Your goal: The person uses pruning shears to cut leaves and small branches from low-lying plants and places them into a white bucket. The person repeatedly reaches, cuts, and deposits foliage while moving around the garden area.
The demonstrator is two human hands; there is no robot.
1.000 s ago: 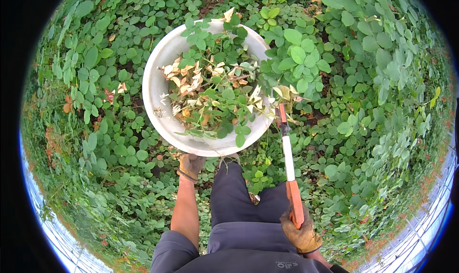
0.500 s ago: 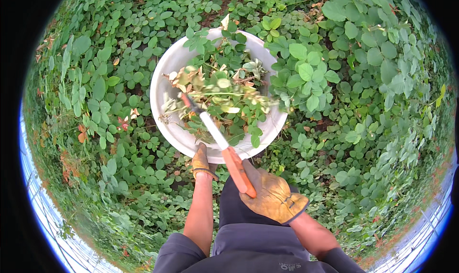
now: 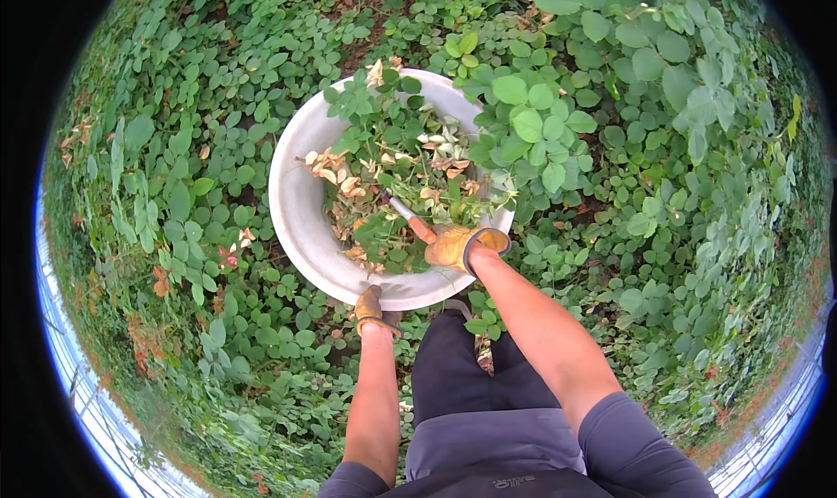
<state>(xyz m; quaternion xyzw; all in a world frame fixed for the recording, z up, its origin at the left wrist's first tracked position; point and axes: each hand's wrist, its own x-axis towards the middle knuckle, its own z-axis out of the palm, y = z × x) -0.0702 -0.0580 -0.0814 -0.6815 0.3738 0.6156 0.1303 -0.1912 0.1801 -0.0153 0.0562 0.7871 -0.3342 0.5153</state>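
Note:
A round white tub [image 3: 301, 249] stands among the plants, filled with cut green stems, leaves and dry tan leaves [image 3: 344, 173]. My left hand [image 3: 370, 309], in a tan work glove, holds the tub's near rim, its fingers partly hidden. Over the tub's right side, my gloved right hand [image 3: 455, 245] is closed round the orange grip of a hand tool [image 3: 403, 208] with a pale shaft. This shaft points away and to the left into the cuttings. A dark part shows at its far end, but the working head is hidden by leaves, so its kind is unclear.
Dense low green plants [image 3: 200, 149] surround the tub on every side. A taller leafy shoot [image 3: 545, 127] leans against its right rim. My legs [image 3: 462, 367] are close to the near rim. Brown soil [image 3: 370, 27] shows beyond the tub.
My right hand has moved forward from the near side to over the tub, carrying the tool's shaft down among the cuttings. My left hand still holds the near rim.

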